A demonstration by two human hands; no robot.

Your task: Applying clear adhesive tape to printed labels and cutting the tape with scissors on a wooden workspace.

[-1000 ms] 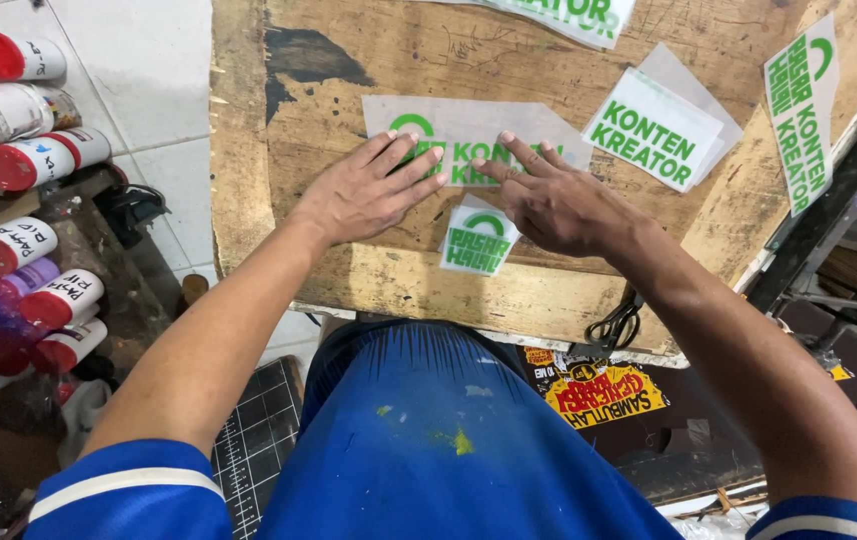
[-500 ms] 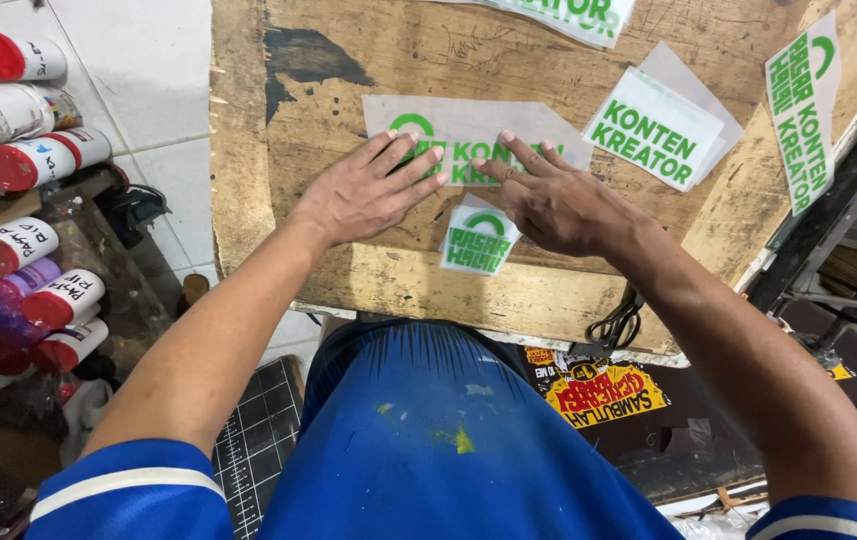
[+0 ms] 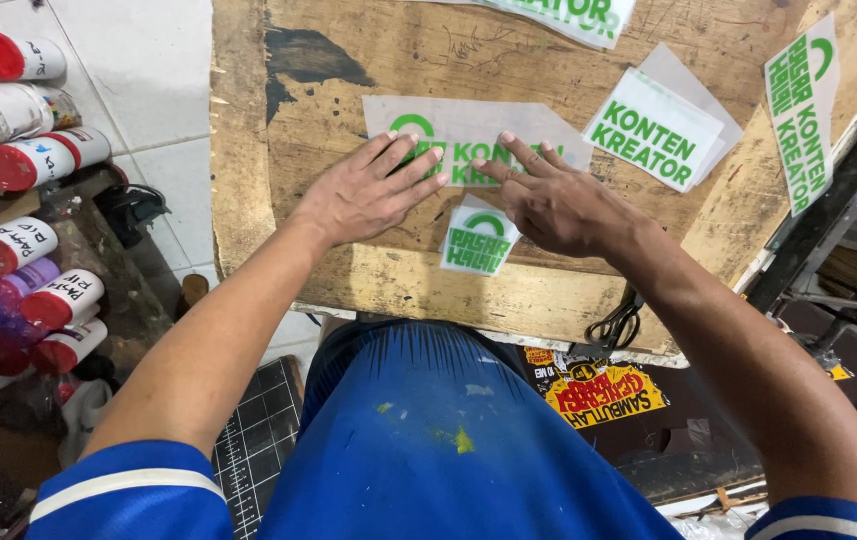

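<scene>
1. Nothing has shifted against the earlier frames: both hands lie in the same spots on the wooden counter [image 3: 348, 290], and the sheets around them sit as before.
2. The left hand [image 3: 368, 192] lies flat with fingers spread, pressing the left end of a translucent sheet with green lettering [image 3: 468, 125].
3. The right hand [image 3: 558, 200] also lies flat, fingers spread, on the same sheet's middle; its heel is just beside a small green-lettered sticker [image 3: 478, 240].
4. The hands cover part of the sheet's lettering.
5. The sheet at the counter's top edge [image 3: 568, 15] is cut off by the frame.
6. Red-capped cans [image 3: 28, 160] lie at left, some half out of view.
</scene>
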